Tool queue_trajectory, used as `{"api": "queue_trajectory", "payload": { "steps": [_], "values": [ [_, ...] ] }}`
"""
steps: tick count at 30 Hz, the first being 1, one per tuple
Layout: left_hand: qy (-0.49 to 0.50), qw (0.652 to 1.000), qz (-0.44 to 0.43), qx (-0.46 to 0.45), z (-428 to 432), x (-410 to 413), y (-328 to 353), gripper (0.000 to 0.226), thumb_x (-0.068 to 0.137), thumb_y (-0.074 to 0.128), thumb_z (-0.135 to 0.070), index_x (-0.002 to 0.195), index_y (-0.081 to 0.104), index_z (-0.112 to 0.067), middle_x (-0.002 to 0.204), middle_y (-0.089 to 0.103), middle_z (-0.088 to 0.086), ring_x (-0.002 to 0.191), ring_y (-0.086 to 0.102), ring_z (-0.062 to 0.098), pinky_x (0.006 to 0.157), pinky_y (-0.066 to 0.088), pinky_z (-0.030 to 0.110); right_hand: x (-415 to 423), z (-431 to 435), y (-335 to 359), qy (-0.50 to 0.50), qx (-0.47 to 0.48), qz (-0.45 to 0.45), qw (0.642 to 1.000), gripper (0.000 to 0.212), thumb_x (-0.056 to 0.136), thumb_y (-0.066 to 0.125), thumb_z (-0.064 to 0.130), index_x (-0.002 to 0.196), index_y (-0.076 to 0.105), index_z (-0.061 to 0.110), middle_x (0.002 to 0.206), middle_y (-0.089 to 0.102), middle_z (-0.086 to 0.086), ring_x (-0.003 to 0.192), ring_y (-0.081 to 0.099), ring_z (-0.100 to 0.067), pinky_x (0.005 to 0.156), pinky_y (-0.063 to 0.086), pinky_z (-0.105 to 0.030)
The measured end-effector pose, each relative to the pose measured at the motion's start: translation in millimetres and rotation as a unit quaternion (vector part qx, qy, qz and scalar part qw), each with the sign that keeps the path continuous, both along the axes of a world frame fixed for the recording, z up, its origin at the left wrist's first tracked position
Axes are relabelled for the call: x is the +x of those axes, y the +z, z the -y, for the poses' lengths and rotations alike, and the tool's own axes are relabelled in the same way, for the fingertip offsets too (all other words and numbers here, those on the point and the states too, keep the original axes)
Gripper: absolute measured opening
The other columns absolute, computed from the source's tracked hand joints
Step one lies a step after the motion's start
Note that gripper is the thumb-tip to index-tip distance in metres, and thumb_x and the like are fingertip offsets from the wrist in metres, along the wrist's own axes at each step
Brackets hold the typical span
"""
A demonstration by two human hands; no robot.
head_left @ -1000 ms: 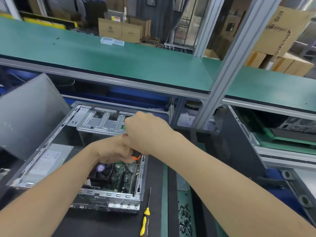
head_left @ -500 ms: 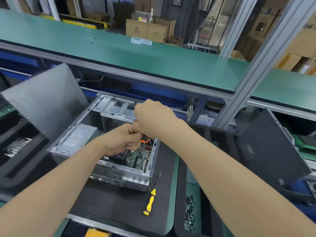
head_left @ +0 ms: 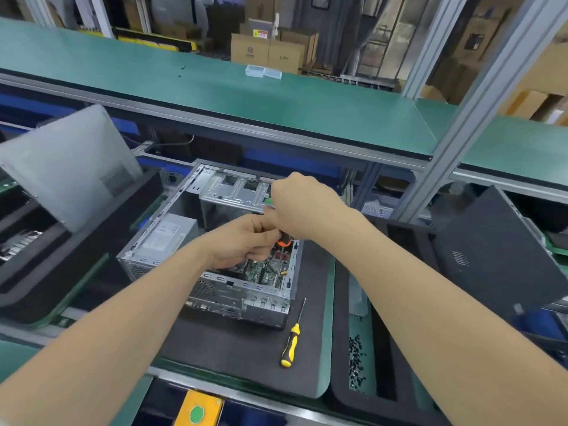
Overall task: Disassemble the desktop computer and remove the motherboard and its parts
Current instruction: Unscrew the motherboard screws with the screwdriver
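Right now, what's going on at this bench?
A person is working inside an open desktop computer case lying on a dark mat. Both hands are on an orange-and-black screwdriver pointed down into it: the right hand wraps the handle from above, the left hand holds its lower end. The green motherboard sits in the case, not yet removed. A yellow screwdriver lies unused on the mat beside the case.

Bare left hand (head_left: 242,241) and bare right hand (head_left: 304,207); behind the grip, left forearm (head_left: 123,318) and right forearm (head_left: 430,287) are uncovered.
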State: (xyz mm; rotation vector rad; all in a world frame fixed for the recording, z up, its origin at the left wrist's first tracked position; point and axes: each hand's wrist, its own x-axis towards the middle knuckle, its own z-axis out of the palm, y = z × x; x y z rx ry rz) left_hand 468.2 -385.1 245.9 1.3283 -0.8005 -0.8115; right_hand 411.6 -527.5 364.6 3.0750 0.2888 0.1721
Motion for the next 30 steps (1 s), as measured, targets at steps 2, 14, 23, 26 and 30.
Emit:
{"api": "queue_trajectory", "payload": {
  "steps": [2, 14, 23, 26, 30],
  "values": [
    [-0.053, 0.998, 0.016, 0.001, 1.2, 11.4, 0.9, 0.059, 0.111, 0.037, -0.005, 0.09, 0.074, -0.045, 0.059, 0.035, -0.015, 0.053, 0.021, 0.011, 0.054, 0.021, 0.027, 4.1, -1.3, -0.3, -0.005, -0.001, -0.003, 1.0, 0.039, 0.098, 0.053, 0.03, 0.066, 0.031, 0.019, 0.069, 0.039, -0.001, 0.055, 0.039, -0.017, 0.046, 0.025, -0.027],
    [-0.234, 0.972, -0.036, 0.005, 16.4, 79.2, -15.0, 0.033, 0.099, 0.068, -0.033, 0.068, 0.056, -0.027, 0.057, 0.025, -0.005, 0.051, 0.02, 0.013, 0.057, 0.024, 0.025, 29.3, -4.3, 13.3, 0.029, -0.058, -0.149, 0.987, 0.024, 0.093, 0.061, 0.031, 0.081, 0.066, 0.012, 0.063, 0.059, -0.003, 0.065, 0.058, -0.023, 0.059, 0.05, -0.032],
    [-0.291, 0.955, -0.038, 0.033, 33.4, 91.2, -17.4, 0.037, 0.08, 0.056, -0.005, 0.058, 0.04, -0.03, 0.06, 0.02, -0.001, 0.055, 0.017, 0.015, 0.055, 0.025, 0.019, 34.6, 6.9, 17.9, 0.153, 0.022, -0.222, 0.963, 0.004, 0.088, 0.07, 0.027, 0.084, 0.068, 0.026, 0.085, 0.065, 0.007, 0.084, 0.059, -0.015, 0.077, 0.051, -0.036],
    [-0.309, 0.949, -0.039, 0.052, 31.2, 93.4, -15.9, 0.034, 0.079, 0.058, -0.009, 0.058, 0.046, -0.033, 0.061, 0.019, 0.002, 0.057, 0.016, 0.018, 0.056, 0.026, 0.019, 38.2, 8.3, 17.9, 0.159, 0.026, -0.221, 0.962, 0.012, 0.079, 0.073, 0.021, 0.08, 0.068, 0.032, 0.08, 0.061, 0.011, 0.079, 0.056, -0.008, 0.069, 0.051, -0.032],
    [-0.372, 0.927, -0.041, 0.03, 30.1, 92.2, -18.4, 0.051, 0.093, 0.05, 0.003, 0.072, 0.068, -0.04, 0.062, 0.025, -0.004, 0.055, 0.021, 0.015, 0.057, 0.025, 0.022, 44.4, 8.2, 14.4, 0.14, 0.01, -0.252, 0.958, 0.029, 0.063, 0.073, 0.009, 0.077, 0.064, 0.034, 0.077, 0.061, 0.011, 0.08, 0.06, -0.01, 0.066, 0.054, -0.04]
  ]
}}
